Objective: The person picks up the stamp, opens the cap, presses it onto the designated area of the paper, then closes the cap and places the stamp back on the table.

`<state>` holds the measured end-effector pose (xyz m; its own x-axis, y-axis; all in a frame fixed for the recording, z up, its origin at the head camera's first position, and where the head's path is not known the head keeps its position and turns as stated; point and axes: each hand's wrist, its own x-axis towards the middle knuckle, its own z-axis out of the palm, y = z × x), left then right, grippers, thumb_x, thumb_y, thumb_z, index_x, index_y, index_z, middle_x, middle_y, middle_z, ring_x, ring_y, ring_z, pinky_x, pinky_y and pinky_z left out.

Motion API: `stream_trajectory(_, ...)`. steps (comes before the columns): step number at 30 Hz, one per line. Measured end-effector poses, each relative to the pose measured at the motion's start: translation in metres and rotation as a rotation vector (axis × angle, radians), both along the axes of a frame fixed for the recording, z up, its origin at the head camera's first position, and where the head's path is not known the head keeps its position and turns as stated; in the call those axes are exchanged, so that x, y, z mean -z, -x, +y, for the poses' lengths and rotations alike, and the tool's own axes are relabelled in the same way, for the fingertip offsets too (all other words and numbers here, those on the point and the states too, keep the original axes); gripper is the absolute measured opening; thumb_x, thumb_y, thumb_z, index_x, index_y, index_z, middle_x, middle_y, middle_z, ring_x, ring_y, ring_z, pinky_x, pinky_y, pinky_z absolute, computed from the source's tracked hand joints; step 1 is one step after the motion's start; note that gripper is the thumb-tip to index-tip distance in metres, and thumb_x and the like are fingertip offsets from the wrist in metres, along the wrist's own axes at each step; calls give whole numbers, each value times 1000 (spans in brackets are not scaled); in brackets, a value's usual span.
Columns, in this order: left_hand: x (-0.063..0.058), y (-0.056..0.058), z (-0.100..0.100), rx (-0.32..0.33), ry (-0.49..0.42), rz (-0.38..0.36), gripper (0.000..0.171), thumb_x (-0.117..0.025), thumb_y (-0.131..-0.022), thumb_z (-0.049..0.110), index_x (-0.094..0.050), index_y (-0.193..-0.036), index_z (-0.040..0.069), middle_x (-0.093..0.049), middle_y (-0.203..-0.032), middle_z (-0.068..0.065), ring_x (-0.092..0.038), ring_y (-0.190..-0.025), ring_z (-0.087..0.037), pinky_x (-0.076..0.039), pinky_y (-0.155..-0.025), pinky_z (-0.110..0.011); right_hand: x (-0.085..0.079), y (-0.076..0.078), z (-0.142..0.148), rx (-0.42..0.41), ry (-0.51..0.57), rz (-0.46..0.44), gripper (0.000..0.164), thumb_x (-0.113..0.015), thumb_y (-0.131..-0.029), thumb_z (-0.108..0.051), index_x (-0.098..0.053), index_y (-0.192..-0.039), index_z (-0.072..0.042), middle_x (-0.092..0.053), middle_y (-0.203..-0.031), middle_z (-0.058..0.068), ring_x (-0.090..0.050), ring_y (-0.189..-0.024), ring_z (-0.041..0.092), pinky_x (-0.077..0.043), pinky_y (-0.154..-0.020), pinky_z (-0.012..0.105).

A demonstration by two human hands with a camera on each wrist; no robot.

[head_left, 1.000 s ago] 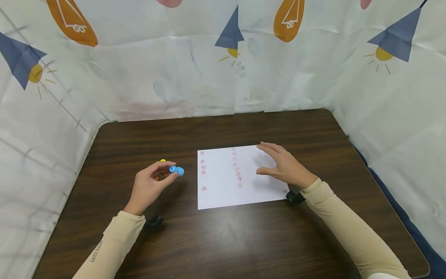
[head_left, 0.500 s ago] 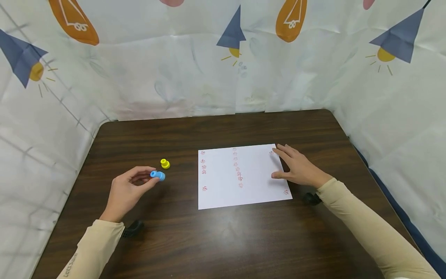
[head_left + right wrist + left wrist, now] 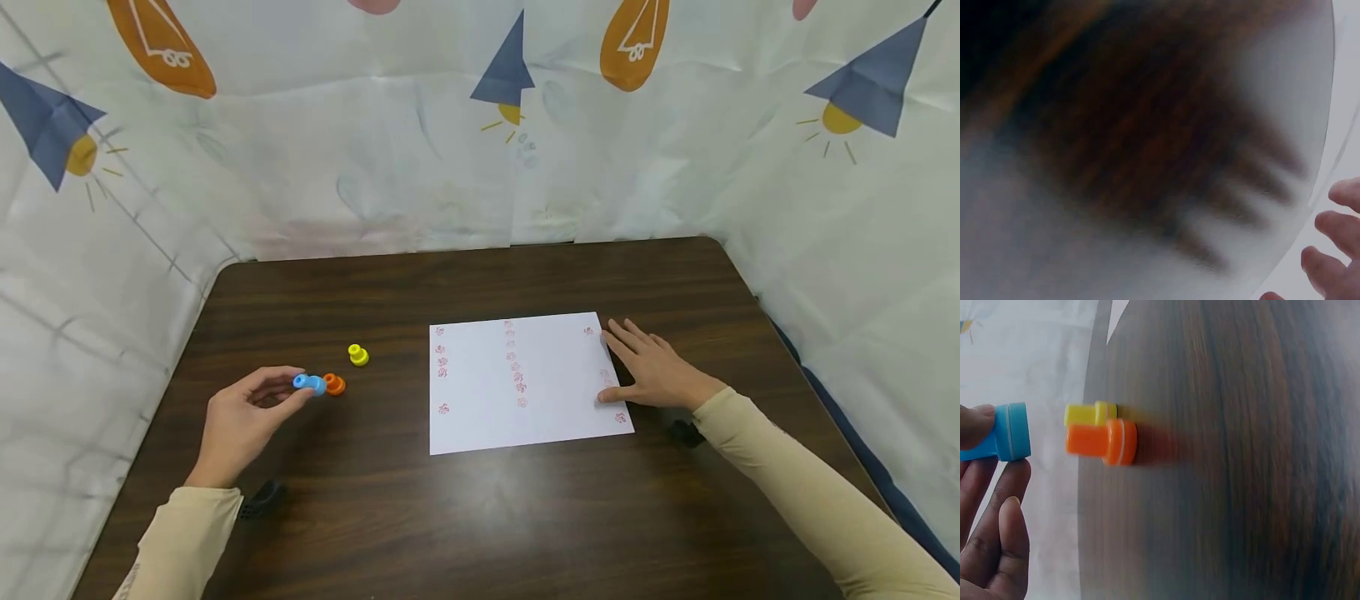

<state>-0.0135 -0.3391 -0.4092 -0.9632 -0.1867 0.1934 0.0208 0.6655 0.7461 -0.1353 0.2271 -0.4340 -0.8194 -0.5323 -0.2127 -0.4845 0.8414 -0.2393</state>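
Observation:
In the head view my left hand (image 3: 238, 427) pinches a small light-blue toy stamp (image 3: 310, 383) between thumb and fingers, left of the paper. The left wrist view shows the blue stamp (image 3: 1016, 432) raised off the table, its wide end facing the tabletop. Just beyond it an orange stamp (image 3: 334, 384) stands on the table, and a yellow stamp (image 3: 358, 356) stands farther back. My right hand (image 3: 663, 372) lies with spread fingers at the right edge of a white sheet of paper (image 3: 480, 417), the thumb over the sheet.
Small red printed marks (image 3: 519, 377) run in columns on the paper, some partly hidden by the right hand. The dark wooden table (image 3: 465, 533) is bordered at the back and sides by a white printed curtain (image 3: 300, 167).
My left hand has moved left with the blue stamp, uncovering the yellow and orange stamps. My right hand has shifted right, from over the paper to its right edge.

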Motion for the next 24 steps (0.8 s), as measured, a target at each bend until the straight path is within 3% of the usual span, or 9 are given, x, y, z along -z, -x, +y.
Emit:
stream_trajectory(9, 7, -1, -16, -40, -10, -37, 33, -85, -87, 25, -76, -115, 12, -65, -95, 38, -64, -83, 19, -49, -78, 1, 3, -1, 2, -19, -29, -32, 122, -76, -78, -71, -24, -163, -1, -19, -172, 23, -16, -159, 50, -23, -120, 77)
stream_trajectory(21, 22, 5, -28, -10, 30, -92, 35, -85, -87, 28, -75, -116, 10, -62, -92, 40, -62, -82, 23, -50, -74, 1, 2, 0, 2, -29, -46, -42, 122, -76, -79, -71, -23, -163, 1, -18, -172, 24, -16, -159, 49, -24, -121, 75)
stream_trajectory(24, 24, 7, -30, -10, 55, -128, 35, -84, -88, 31, -75, -115, 11, -68, -94, 32, -60, -81, 24, -50, -72, 1, 2, 0, 1, -30, -48, -42, 122, -76, -79, -71, -23, -163, 1, -18, -172, 24, -17, -159, 49, -25, -121, 75)
